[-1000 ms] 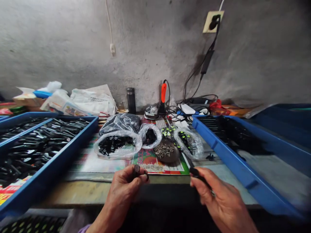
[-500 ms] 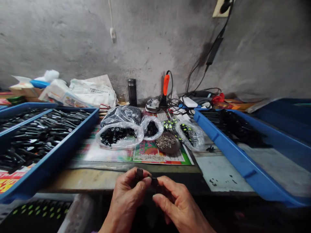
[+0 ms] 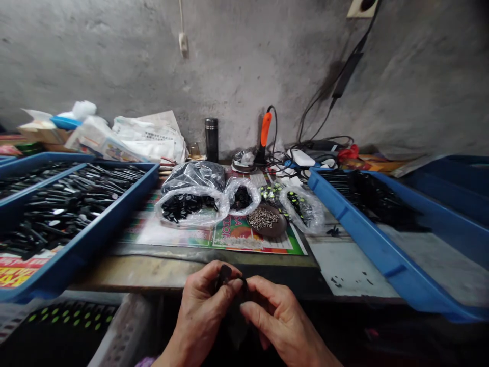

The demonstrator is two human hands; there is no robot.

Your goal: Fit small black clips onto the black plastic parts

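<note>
Grasping a small black part [image 3: 225, 272] between thumb and fingers of left hand [image 3: 202, 308], just in front of the workbench [image 3: 126, 272] edge. Reaching to the same spot with right hand [image 3: 278, 321], with forefinger curled in and thumb spread below; cannot tell whether gripping anything there. Between both sets of fingertips, a dark bit [image 3: 243, 284], too shadowed to call the same part or another. Turned with a flat, rounded end upward; impossible to read along the long axis, with the rest covered by fingers and lost in darkness below.

Farther out, on a printed sheet [image 3: 225, 243]: a brown dish [image 3: 281, 228] of metal fasteners [image 3: 262, 218], between a narrow clear bag [image 3: 250, 208] and a bag of green-dotted pieces [image 3: 316, 216]. At either side, a left blue tray [image 3: 89, 239] of slender black parts [image 3: 99, 188], cut off by the frame, and a right blue tray [image 3: 367, 252], blurred toward its outer end. At lower left, a white basket [image 3: 124, 326], partly cut off. Against the wall [image 3: 229, 66], a black thermos [image 3: 211, 140]; at top, a cropped socket [image 3: 358, 9].
</note>
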